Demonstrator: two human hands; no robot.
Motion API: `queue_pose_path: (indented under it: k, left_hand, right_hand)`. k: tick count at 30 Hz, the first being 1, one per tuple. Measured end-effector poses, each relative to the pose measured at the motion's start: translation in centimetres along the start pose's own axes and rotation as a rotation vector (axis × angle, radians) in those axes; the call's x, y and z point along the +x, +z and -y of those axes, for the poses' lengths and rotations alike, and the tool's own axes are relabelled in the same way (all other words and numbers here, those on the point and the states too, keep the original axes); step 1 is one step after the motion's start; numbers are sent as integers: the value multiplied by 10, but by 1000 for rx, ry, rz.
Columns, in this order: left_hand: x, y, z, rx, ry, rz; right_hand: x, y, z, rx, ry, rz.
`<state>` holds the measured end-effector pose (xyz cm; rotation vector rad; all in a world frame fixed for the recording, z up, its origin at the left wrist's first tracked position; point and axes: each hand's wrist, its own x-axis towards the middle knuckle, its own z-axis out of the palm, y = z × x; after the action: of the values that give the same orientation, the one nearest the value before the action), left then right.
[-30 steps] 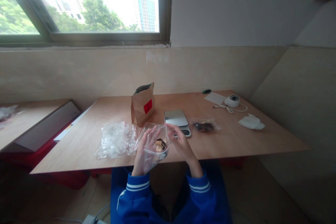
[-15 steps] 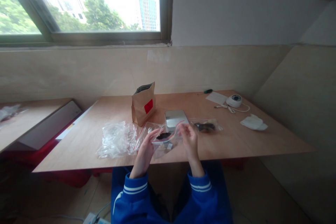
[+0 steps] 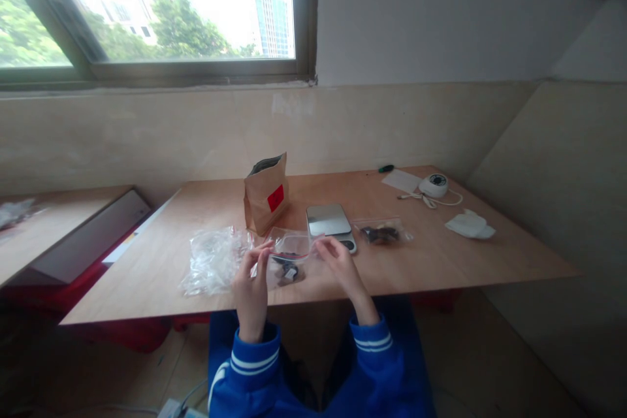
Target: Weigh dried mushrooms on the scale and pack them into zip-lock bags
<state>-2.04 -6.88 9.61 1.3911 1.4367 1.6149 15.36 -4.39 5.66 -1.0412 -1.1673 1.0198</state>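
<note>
A clear zip bag (image 3: 302, 269) with a red strip along its top hangs between my hands, near the table's front edge. Dark pieces and a small white packet lie inside it. My left hand (image 3: 252, 284) pinches the bag's left top corner, and my right hand (image 3: 337, 262) pinches the right top corner. Just behind the bag stands a kitchen scale (image 3: 329, 221) with a silver top. To its right lies another zip bag (image 3: 385, 232) holding dark pieces. A heap of clear plastic bags (image 3: 213, 261) is beside my left hand.
A brown paper pouch (image 3: 265, 199) with a red label stands open-topped behind the bags. At the right are a white dome camera (image 3: 434, 186) with its cable, a paper sheet (image 3: 401, 181), a green-handled tool (image 3: 386, 169) and a crumpled white item (image 3: 470, 225).
Both hands have shifted a little left and the bag's mouth has been drawn straight and flat. The dark pieces now sit lower in the bag. More of the scale shows.
</note>
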Motion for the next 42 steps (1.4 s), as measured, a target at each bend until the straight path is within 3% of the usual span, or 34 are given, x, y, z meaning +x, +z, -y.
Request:
queue_pose_path:
  k: [5,8,10,15,21,26,30,35,42]
  left_hand:
    - [-12,-4,-28,68,157,-12]
    - [-9,-9,-24,263,94,-43]
    - [-8,-13,-21,345,70,-113]
    - [-12,-15,-29,303,186,-259]
    - [1,-20,-22,103,-77,-285]
    - [7,-16,-5,-135,-209,-153]
    - [10,-11,4,-340,-324,-27]
    - [12,-11,7,-421,-293,112]
    - [9,-8,5,-304,-239,111]
  right_hand:
    - [-2,-1,-4,-35,22,183]
    - [-4,-1,0,-75,21,183]
    - [-6,-1,3,-146,53,210]
    - [-10,4,8,-129,66,371]
    - [-10,7,17,-13,7,146]
    - [-11,11,22,98,-64,-84]
    - [-11,11,23,85,-66,-136]
    - [-10,3,24,50,-78,-188]
    - [-10,2,25,28,-99,-193]
